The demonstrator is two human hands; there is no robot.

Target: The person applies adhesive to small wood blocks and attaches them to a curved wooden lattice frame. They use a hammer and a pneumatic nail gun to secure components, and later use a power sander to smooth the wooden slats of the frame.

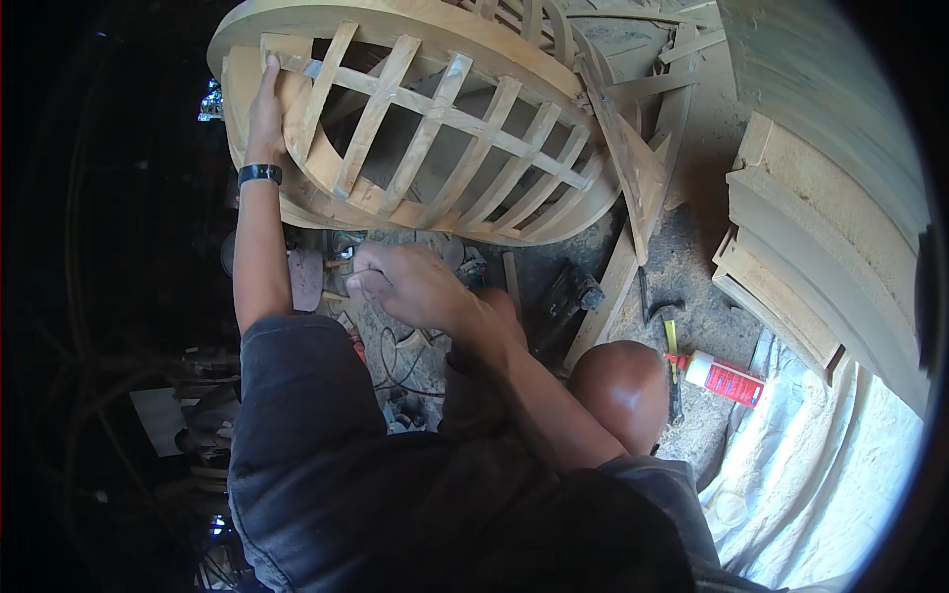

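Observation:
A curved wooden frame [435,119] with a row of light slats crossed by one long strip stands ahead of me, tilted on its side. My left hand [265,124], with a dark band at the wrist, grips its left end; the thumb lies along the wood and the other fingers are mostly hidden. Lower and nearer to me, my right hand [407,285] hangs apart from the frame, its fingers curled closed. Whatever may be in those fingers is hidden or too small to name.
Wooden boards [618,287] lean on the frame's right side. A hammer [670,316] and a white-and-red bottle [727,379] lie on the dusty floor to the right. Beyond them stand stacked curved wooden pieces [801,257] and whitish sheeting [820,465]. A dark power tool [563,306] sits near my knee.

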